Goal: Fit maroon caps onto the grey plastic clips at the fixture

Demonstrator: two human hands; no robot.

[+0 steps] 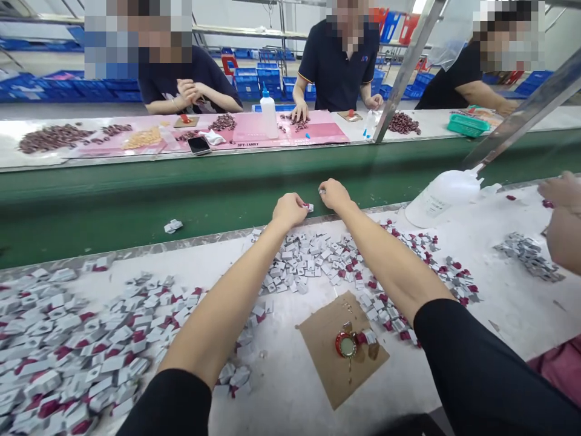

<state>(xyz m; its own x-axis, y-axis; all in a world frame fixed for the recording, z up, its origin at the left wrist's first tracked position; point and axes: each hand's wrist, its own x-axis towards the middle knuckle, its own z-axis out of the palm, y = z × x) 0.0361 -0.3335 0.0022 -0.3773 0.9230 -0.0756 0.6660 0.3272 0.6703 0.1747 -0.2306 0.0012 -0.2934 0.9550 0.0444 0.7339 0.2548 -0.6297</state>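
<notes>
Both my arms reach forward over the bench to the edge of the green conveyor belt [227,206]. My left hand [290,210] is closed, with a small grey-and-maroon plastic part [308,208] pinched at its fingertips. A little to the right, my right hand [334,195] is closed on a small light grey part [322,191], mostly covered by the fingers. Below my hands lies a loose heap of grey parts [299,260]. Between my forearms, a brown cardboard square [327,357] carries a red bottle cap [347,345] with wet amber stains and one grey-and-maroon part beside it.
A large pile of grey-and-maroon parts [59,351] covers the left bench. A white squeeze bottle [442,197] lies tilted at right, near a co-worker's hand [565,218]. A metal post [408,66] rises beyond the belt. Co-workers sit opposite, behind brown part piles [54,138].
</notes>
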